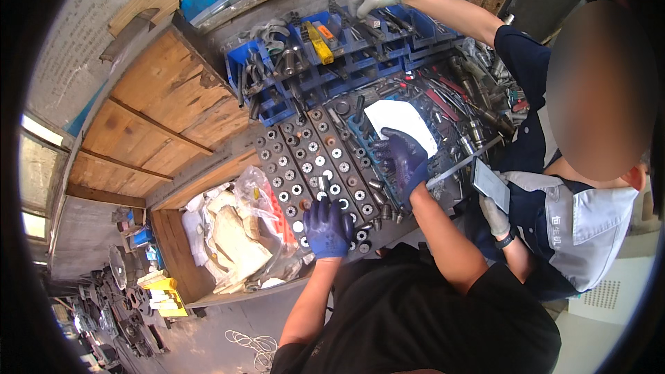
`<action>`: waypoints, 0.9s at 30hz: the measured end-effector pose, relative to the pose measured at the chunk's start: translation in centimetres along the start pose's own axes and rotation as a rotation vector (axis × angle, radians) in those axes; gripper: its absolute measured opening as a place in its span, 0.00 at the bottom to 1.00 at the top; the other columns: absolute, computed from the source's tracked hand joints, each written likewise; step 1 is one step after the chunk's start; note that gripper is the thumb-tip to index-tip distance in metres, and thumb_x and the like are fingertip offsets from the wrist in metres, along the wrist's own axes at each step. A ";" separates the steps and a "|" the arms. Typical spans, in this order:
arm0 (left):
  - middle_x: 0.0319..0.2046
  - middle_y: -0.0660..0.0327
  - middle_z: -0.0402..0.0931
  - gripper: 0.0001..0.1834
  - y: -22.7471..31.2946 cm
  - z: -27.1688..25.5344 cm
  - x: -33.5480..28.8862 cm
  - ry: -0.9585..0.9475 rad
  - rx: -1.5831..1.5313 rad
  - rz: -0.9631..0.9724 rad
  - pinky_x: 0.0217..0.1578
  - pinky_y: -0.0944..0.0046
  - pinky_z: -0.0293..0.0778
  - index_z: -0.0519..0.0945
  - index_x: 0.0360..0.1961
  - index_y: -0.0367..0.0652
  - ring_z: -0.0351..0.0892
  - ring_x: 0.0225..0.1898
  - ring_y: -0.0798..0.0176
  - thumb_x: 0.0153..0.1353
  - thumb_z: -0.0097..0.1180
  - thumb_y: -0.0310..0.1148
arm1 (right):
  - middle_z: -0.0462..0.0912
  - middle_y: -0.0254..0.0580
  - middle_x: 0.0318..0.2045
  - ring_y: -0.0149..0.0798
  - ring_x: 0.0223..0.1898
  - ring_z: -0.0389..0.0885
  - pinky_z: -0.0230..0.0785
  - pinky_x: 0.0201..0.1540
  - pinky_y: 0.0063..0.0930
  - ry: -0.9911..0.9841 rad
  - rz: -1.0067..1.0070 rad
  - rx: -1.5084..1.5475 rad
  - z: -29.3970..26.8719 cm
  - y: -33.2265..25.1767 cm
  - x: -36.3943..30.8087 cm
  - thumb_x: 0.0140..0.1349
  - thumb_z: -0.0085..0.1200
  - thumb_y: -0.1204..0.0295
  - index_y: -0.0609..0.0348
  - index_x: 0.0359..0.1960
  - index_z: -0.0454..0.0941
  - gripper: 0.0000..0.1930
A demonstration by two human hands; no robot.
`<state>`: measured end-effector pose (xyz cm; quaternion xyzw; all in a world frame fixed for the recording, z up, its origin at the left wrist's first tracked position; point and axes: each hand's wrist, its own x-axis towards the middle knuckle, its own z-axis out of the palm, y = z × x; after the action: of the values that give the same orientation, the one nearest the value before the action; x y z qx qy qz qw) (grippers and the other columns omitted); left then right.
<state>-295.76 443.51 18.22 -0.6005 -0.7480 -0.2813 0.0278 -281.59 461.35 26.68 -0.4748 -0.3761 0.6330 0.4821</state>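
My left hand (327, 230), in a dark blue-purple glove, lies palm down over the rack of collets (282, 164), its fingers stretched forward and slightly apart. Just past its fingertips stands a shiny metal cylinder (323, 183). Round slotted collets sit in rows along the rack's dark strips; several are hidden beneath the hand. My right hand (404, 158), gloved alike, reaches over the lower left part of a white sheet (402, 119) at the edge of a blue tray (369, 144). Its fingers are spread, and nothing shows gripped in them.
Blue bins (325, 73) of tools line the back, with a yellow box (319, 44). At right a co-worker holds a tablet (490, 185); that person's other gloved hand (375, 1) is over the bins. A wooden crate (166, 232) with paper and plastic stands left.
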 end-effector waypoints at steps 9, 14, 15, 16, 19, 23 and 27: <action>0.53 0.48 0.77 0.20 0.1 0.1 -0.1 0.014 0.002 -0.004 0.60 0.39 0.65 0.80 0.49 0.44 0.73 0.58 0.40 0.56 0.60 0.40 | 0.90 0.42 0.37 0.32 0.33 0.85 0.77 0.40 0.26 0.005 0.012 0.092 0.7 -0.7 1.4 0.71 0.56 0.69 0.57 0.52 0.85 0.12; 0.52 0.48 0.77 0.20 0.2 0.3 0.2 0.018 -0.002 -0.007 0.59 0.39 0.66 0.81 0.48 0.44 0.74 0.58 0.40 0.56 0.60 0.40 | 0.90 0.40 0.36 0.29 0.31 0.84 0.73 0.36 0.23 0.028 0.033 0.052 0.9 -0.7 2.0 0.72 0.55 0.69 0.56 0.51 0.86 0.12; 0.52 0.48 0.77 0.19 0.1 0.4 0.2 0.018 -0.007 -0.008 0.59 0.39 0.66 0.80 0.48 0.44 0.74 0.57 0.40 0.56 0.60 0.40 | 0.90 0.39 0.36 0.29 0.31 0.84 0.72 0.35 0.22 0.033 0.035 0.054 0.9 -0.6 2.1 0.72 0.55 0.69 0.56 0.51 0.86 0.12; 0.52 0.48 0.77 0.19 0.1 0.4 0.2 0.018 -0.013 -0.009 0.59 0.38 0.66 0.80 0.48 0.44 0.74 0.57 0.40 0.56 0.60 0.39 | 0.90 0.39 0.36 0.29 0.31 0.84 0.73 0.35 0.22 0.030 0.036 0.052 0.9 -0.5 2.2 0.72 0.55 0.69 0.56 0.51 0.86 0.12; 0.52 0.49 0.77 0.19 0.0 0.6 0.1 0.018 0.000 -0.005 0.59 0.38 0.66 0.80 0.48 0.44 0.74 0.57 0.40 0.55 0.60 0.39 | 0.89 0.39 0.37 0.30 0.32 0.84 0.74 0.37 0.22 0.026 0.030 0.047 0.9 -0.2 2.4 0.72 0.54 0.70 0.56 0.51 0.86 0.12; 0.51 0.49 0.77 0.18 0.1 0.6 0.2 0.021 -0.017 -0.009 0.59 0.38 0.66 0.80 0.47 0.45 0.74 0.57 0.40 0.55 0.60 0.38 | 0.89 0.40 0.39 0.29 0.36 0.85 0.77 0.42 0.25 -0.004 -0.043 0.026 1.0 0.7 2.9 0.71 0.54 0.73 0.58 0.51 0.86 0.12; 0.51 0.49 0.78 0.18 0.2 0.6 0.2 0.034 -0.021 -0.004 0.58 0.38 0.66 0.80 0.47 0.46 0.74 0.57 0.40 0.56 0.60 0.38 | 0.89 0.41 0.43 0.29 0.41 0.84 0.78 0.44 0.26 -0.079 -0.224 -0.087 2.0 0.0 3.6 0.70 0.55 0.76 0.59 0.50 0.85 0.11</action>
<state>-295.46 444.00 17.93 -0.5945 -0.7455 -0.2994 0.0337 -283.80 464.78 26.33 -0.4251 -0.4725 0.5764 0.5135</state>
